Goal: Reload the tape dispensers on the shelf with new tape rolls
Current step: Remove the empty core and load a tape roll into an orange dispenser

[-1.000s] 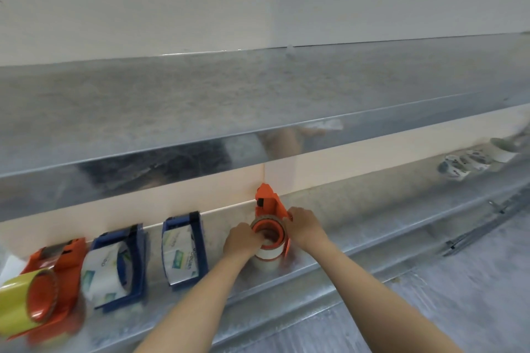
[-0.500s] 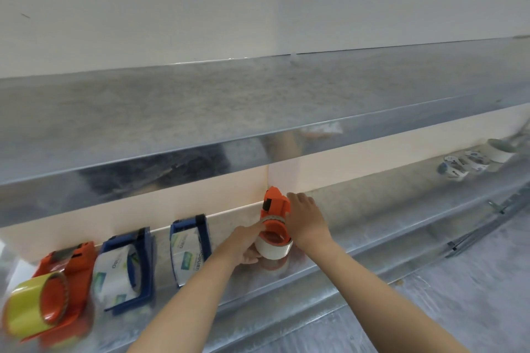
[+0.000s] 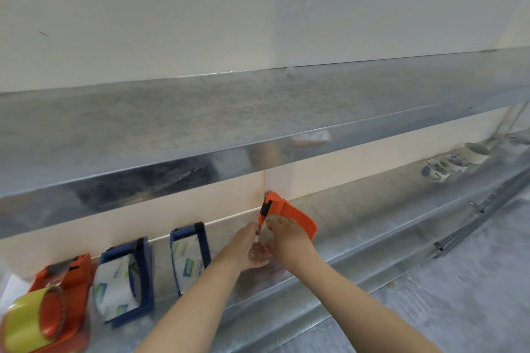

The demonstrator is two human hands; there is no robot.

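Observation:
An orange tape dispenser [image 3: 292, 213] lies tilted on the metal shelf [image 3: 372, 209], its flat side turned up and to the right. My right hand [image 3: 286, 238] grips it from the front, over the clear tape roll [image 3: 265, 235] mounted in it, which is mostly hidden. My left hand [image 3: 249, 249] holds the roll's lower left side, fingers curled under it. Further left stand two blue dispensers [image 3: 189, 255] [image 3: 126, 284] loaded with printed white tape, and an orange dispenser [image 3: 57, 304] with a yellow roll.
An upper metal shelf [image 3: 258, 129] overhangs the working shelf. At the far right of the shelf lie several small tape rolls [image 3: 443, 166] and a larger white roll [image 3: 477, 152]. A lower metal ledge [image 3: 315, 321] runs along the front.
The orange dispenser has been tipped over to the right, its flat side now showing. Both hands shifted with it and stay on the dispenser and roll.

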